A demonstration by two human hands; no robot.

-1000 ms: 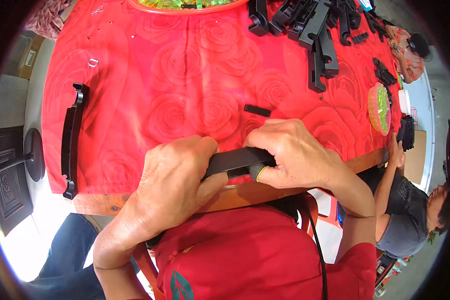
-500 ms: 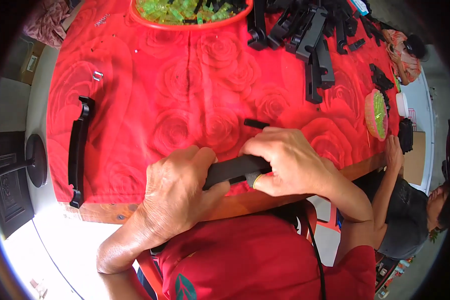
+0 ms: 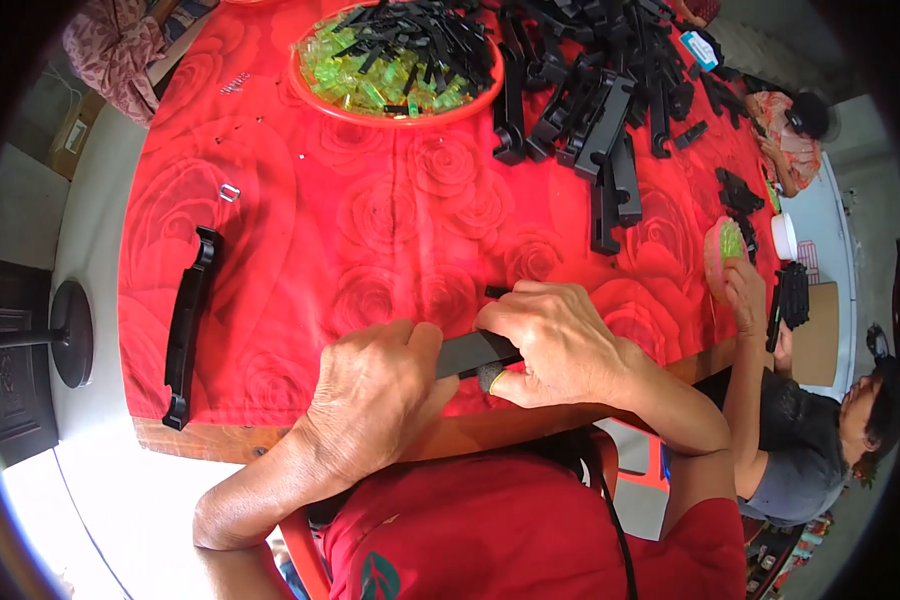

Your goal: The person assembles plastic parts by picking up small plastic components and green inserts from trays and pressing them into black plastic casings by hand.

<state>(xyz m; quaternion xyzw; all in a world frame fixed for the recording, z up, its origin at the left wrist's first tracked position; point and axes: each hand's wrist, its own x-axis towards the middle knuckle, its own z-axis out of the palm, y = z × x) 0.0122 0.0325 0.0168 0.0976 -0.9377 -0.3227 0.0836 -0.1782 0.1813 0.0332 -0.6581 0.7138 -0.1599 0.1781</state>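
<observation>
Both my hands grip a long black plastic housing point(image 3: 473, 352) level above the near edge of the table. My left hand point(image 3: 375, 395) is wrapped round its left end. My right hand point(image 3: 560, 345) closes on the right end, with a dark band on its thumb; the fingers hide much of the part. Just beyond the right fingers lies a small black strip point(image 3: 496, 292), partly covered. Off to the left, another long black plastic piece point(image 3: 185, 335) with notched ends rests on the cloth.
A red bowl point(image 3: 400, 122) of yellow-green and black pieces stands at the back, beside heaped black housings point(image 3: 605, 125). A metal clip point(image 3: 230, 193) and a spring point(image 3: 234, 83) lie far left. On the right, a co-worker's hand point(image 3: 745, 295) touches a small pink basket point(image 3: 715, 265).
The view has shifted, so more of the bowl and heap shows. My grip on the housing stays much the same. The co-worker's hand has come to the small basket.
</observation>
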